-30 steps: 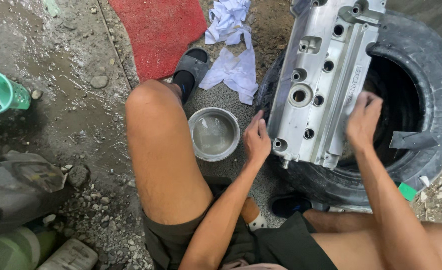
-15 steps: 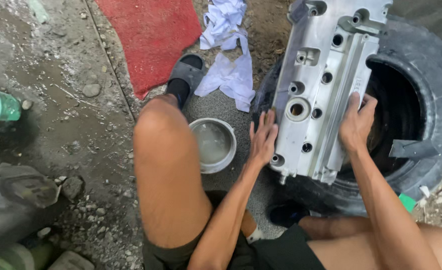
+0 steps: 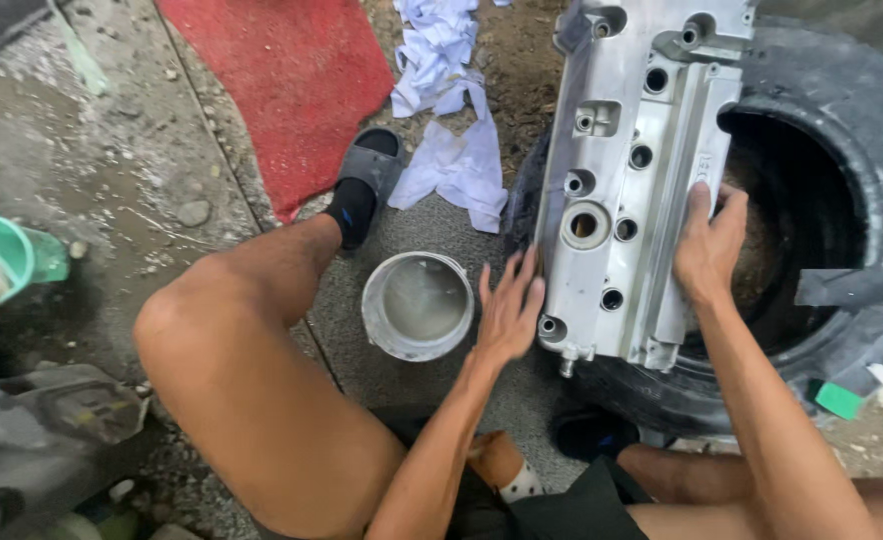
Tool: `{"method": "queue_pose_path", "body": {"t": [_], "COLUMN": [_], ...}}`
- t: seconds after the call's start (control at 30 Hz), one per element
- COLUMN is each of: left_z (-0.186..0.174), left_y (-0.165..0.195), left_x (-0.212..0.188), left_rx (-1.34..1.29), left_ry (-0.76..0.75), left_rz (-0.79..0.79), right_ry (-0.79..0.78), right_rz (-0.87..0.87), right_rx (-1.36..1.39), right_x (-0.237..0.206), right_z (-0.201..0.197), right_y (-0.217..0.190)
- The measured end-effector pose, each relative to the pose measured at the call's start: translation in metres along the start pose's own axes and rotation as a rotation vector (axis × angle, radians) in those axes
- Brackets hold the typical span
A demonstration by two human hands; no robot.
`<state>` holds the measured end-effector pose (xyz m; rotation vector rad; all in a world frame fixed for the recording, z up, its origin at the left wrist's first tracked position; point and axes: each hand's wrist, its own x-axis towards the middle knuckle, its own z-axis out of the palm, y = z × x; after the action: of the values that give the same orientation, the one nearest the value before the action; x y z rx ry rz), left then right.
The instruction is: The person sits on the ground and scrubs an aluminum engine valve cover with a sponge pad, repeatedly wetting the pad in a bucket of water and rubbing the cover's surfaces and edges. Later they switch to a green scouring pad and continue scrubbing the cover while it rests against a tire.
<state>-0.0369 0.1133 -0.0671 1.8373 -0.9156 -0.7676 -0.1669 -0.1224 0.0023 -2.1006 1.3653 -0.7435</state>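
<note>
Hands on both sides frame a silver metal engine cover that lies across the top of an old black tyre on the ground. The left hand lies flat against the cover's near left edge, fingers spread and straight, closing on nothing. The right hand curls over the cover's right long edge, thumb on top and fingers wrapped down the side toward the tyre's hollow, so it has a hold on the rim.

By the look of it, the step in hand is steadying or shifting the cover on the tyre: one hand grips, the other only presses. A lift or turn would likely call for the left hand to hook under the edge rather than lie flat, since the cover overhangs the tyre at its near end and could tip.

Just left of the left hand stands a small grey metal bowl on the ground; beyond it lie a white rag and a red mat.
</note>
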Motion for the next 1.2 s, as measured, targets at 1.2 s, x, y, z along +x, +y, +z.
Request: {"method": "queue_pose_path", "body": {"t": [1.2], "left_z": [0.016], "left_y": [-0.011], "left_x": [0.036], "left_rx": [-0.311], "left_ry": [-0.037], "left_rz": [-0.043], "right_ry": [0.026], "right_rz": [0.043], "right_rx": [0.015], "right_x": [-0.001], "right_z": [0.002], "right_y": [-0.006]}}
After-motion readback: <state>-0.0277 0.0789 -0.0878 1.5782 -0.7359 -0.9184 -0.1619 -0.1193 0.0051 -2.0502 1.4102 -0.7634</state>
